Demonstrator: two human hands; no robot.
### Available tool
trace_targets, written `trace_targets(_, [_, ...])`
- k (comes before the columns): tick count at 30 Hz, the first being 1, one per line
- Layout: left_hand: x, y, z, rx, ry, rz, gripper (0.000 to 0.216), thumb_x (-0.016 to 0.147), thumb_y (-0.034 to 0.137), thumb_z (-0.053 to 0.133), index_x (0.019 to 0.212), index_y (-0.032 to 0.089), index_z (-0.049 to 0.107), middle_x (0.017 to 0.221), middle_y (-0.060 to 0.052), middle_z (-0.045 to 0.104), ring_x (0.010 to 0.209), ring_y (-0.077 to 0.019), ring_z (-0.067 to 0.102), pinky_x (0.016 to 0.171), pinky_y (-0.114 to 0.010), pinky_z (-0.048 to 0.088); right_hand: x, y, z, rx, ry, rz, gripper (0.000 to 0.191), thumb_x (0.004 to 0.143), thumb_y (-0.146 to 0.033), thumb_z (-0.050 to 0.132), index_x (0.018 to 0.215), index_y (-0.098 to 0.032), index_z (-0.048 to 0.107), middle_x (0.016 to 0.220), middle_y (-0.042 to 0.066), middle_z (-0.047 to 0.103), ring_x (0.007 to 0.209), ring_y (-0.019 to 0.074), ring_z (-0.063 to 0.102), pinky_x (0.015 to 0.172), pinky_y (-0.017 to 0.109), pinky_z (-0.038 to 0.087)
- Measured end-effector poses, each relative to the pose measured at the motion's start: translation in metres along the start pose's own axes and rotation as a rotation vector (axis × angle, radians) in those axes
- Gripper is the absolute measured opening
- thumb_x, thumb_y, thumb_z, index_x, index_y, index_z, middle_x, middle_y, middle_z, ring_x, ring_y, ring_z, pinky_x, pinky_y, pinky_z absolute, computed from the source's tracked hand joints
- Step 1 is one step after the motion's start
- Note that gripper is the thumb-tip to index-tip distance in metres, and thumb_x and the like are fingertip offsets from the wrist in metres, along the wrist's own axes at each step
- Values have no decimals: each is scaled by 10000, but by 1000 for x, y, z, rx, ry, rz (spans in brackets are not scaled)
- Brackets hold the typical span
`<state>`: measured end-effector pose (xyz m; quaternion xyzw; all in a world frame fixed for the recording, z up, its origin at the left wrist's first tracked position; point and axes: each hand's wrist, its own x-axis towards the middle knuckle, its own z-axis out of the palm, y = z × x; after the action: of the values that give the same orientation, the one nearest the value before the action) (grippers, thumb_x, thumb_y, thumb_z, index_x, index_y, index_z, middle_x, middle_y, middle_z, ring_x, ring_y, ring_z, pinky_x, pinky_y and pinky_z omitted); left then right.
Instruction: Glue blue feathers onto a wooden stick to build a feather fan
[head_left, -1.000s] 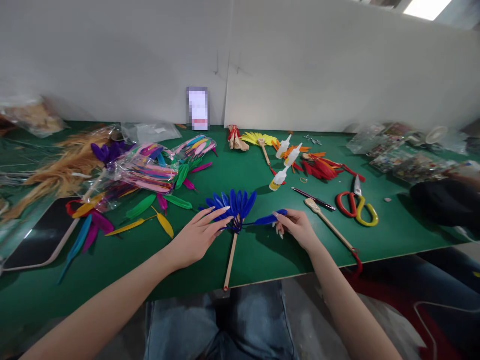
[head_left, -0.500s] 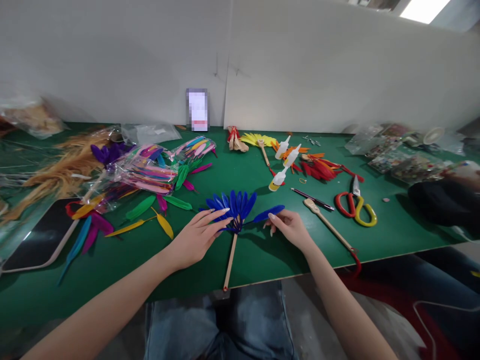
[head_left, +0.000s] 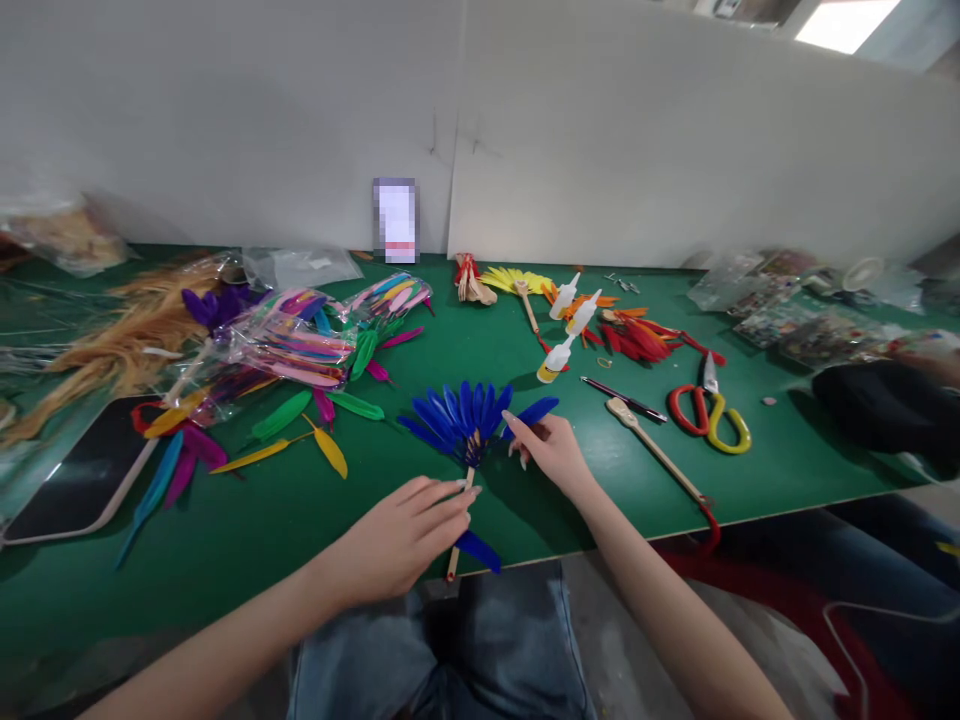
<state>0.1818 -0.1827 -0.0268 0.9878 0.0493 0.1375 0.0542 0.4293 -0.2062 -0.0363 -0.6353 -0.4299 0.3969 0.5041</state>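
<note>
A fan of blue feathers point(head_left: 463, 415) spreads from the top of a wooden stick point(head_left: 453, 562) lying on the table in front of me. My left hand point(head_left: 420, 525) lies across the stick below the fan, fingers curved, thumb hidden. A loose blue feather point(head_left: 480, 551) pokes out from under those fingers, tip toward the table's front edge. At the fan's right side, my right hand point(head_left: 551, 450) pinches another blue feather point(head_left: 536, 409), with its base end close to the fan's centre. Whether that base touches the stick is hidden by the fingers.
Glue bottles point(head_left: 555, 360), a pen point(head_left: 622, 398), a bare wooden stick point(head_left: 656, 450) and scissors point(head_left: 709, 405) lie to the right. Bagged coloured feathers point(head_left: 292, 340) and a dark phone point(head_left: 82, 470) are at left. A yellow feather fan point(head_left: 517, 281) lies behind.
My left hand has moved down from the fan onto the stick, and a loose blue feather now shows beneath it. My right hand has brought its feather left, closer to the fan.
</note>
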Motion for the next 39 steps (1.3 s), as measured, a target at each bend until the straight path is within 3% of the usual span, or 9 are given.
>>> trace_targets(4, [-13,21,17,7,41,-72,362,822,52,425,1144,126,573,1426,-102,446,1363,-242,321,1095,-408,278,-1,0,0,-27,34,-12,402,740,-548,650,607,-180,558,469,-10,566,359,105,499,354,214,402])
trace_targets(8, [-13,24,24,3,51,-101,352,847,67,408,1158,119,564,1410,-98,469,1364,-186,327,1143,-386,234,-5,0,0,-48,61,-15,410,739,-563,645,611,-182,568,476,2,585,358,112,498,361,223,395])
trace_targets(22, [-11,22,23,-2,-37,-87,458,775,-12,385,1182,110,555,1422,-104,448,1356,-200,348,1115,-404,326,-14,-4,3,-144,127,-123,435,753,-574,631,549,-204,526,454,2,556,366,124,475,395,250,386])
trace_targets(39, [-9,22,22,-34,-13,-97,474,782,-22,374,1208,97,544,1413,-110,458,1347,-197,365,1095,-387,367,-21,2,5,-209,122,-188,450,811,-519,593,495,-222,474,393,-14,533,336,118,479,405,244,392])
